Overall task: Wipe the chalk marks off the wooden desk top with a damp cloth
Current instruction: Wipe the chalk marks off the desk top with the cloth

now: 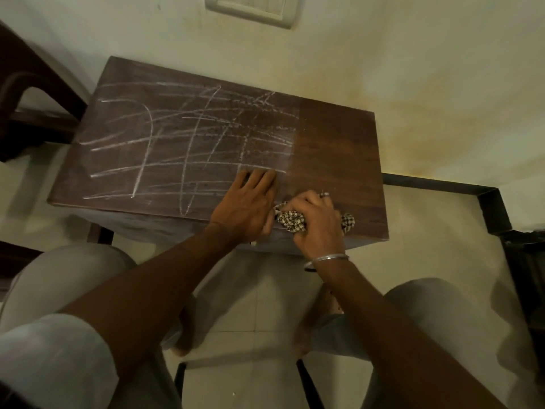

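I've got the right hand (315, 219) bunched tight around the checked cloth (290, 221) at the desk top's (336, 143) near edge, right of centre. The left hand (247, 205) lies flat just beside it, fingers straight, tips on the chalk marks (182, 137) that cover the left and middle. The right strip shows bare wood. Dark chair (35, 93) off left, black metal frame (442, 184) off right.

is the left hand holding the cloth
No, the right hand grips the cloth while the left hand lies flat on the desk top.
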